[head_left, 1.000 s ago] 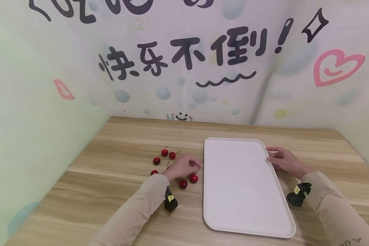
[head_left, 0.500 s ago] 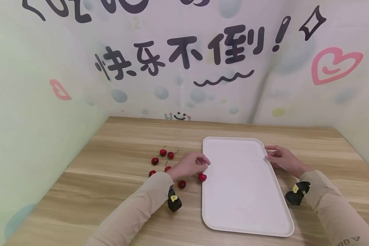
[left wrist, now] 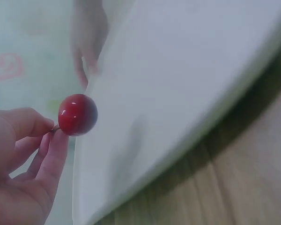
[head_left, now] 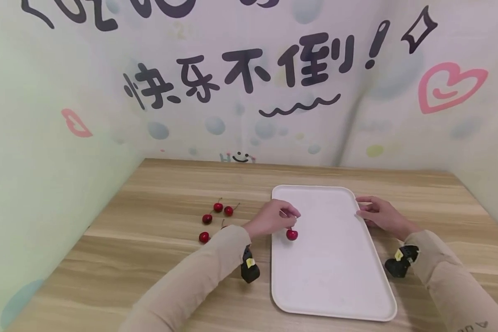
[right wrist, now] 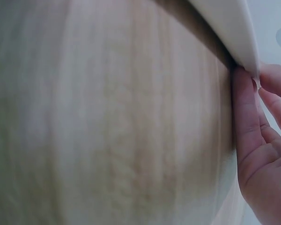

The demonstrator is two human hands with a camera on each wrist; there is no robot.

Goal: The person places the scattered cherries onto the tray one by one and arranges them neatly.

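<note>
The tray (head_left: 329,272) ran lengthwise up from the frame's lower right. Right of centre, above its left side, a cherry (head_left: 292,235) hung just below the left hand (head_left: 272,217), the nearer one, fingertips pinching its stem; the right hand (head_left: 383,217) gripped the tray's right rim.

The cherry (left wrist: 78,115) is smooth and glossy, its skin catching bright highlights; the tray (head_left: 328,267) looks like smooth, matt plastic; the surface (head_left: 149,249) has a wood-grain finish with a faint sheen; the sleeves (head_left: 199,272) are matt cloth, softly wrinkled; the backdrop (head_left: 274,101) resembles printed fabric, dull and lightly creased.
</note>
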